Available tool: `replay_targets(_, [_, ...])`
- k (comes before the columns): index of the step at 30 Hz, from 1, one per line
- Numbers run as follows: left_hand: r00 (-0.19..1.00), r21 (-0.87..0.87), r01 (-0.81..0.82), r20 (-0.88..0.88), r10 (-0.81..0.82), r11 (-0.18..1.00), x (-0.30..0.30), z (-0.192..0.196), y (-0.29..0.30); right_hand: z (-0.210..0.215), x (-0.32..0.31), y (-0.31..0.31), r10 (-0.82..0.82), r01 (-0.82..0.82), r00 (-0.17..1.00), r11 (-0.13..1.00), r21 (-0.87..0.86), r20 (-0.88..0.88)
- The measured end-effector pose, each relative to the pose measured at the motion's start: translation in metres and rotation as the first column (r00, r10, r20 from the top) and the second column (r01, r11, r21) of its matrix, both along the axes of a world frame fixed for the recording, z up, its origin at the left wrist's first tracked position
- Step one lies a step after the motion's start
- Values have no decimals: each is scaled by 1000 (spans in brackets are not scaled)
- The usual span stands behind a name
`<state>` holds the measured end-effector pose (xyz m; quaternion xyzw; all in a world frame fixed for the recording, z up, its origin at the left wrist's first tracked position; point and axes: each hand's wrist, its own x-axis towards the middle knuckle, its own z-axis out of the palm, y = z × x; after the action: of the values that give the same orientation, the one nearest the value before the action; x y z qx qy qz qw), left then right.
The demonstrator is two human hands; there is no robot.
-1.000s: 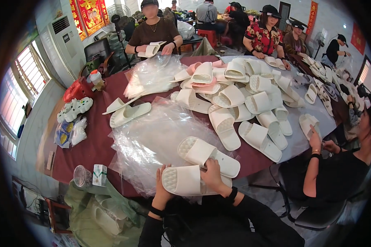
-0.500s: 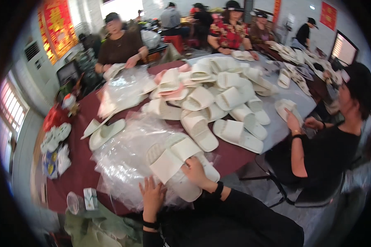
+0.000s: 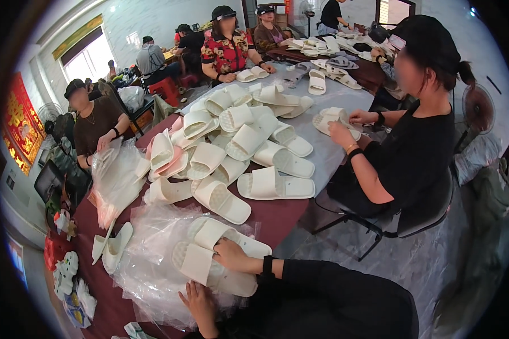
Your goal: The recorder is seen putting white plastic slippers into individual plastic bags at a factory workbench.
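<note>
A pair of white slide slippers [image 3: 197, 261] lies side by side in front of me on a stack of clear plastic bags [image 3: 144, 271]. My right hand [image 3: 233, 255] reaches over the pair, its fingers curled at the opening of the straps and gripping there; the fingertips are partly hidden. Against the bags at the near side of the slippers rests my left hand [image 3: 199, 305], fingers spread and holding nothing. Beyond the pair rises a big heap of white slippers [image 3: 254, 133], with a few pink ones [image 3: 172, 166] on its left side.
Two loose slippers [image 3: 117, 247] lie left of the bags on the dark red tablecloth [image 3: 104, 294]. On the right, a seated co-worker [image 3: 401, 152] handles a slipper [image 3: 335, 120]. Another person [image 3: 99, 121] at the far left holds a plastic bag [image 3: 119, 169].
My view has swung to the right, so the table appears shifted left. My right hand stays at the slipper straps, and my left hand remains spread beside the pair.
</note>
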<state>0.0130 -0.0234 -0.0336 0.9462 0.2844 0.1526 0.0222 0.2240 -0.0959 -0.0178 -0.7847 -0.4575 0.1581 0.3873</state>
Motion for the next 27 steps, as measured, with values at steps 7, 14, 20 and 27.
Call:
replay_targets(7, [997, -14, -55, -55, 54, 998, -2, 26, 3, 9, 1, -24, 169, -129, 980, 942, 310, -107])
replay_targets(14, [982, -90, 174, 86, -167, 981, -8, 4, 7, 8, -5, -38, 307, -288, 948, 940, 182, -86])
replay_targets(20, [968, -263, 221, 178, -178, 939, -26, -34, 15, 25, -4, -51, 382, -363, 915, 920, 148, -134])
replay_targets(27, [962, -362, 210, 243, -125, 908, -24, -36, 29, 32, -2, -65, 474, -444, 845, 880, 168, -247])
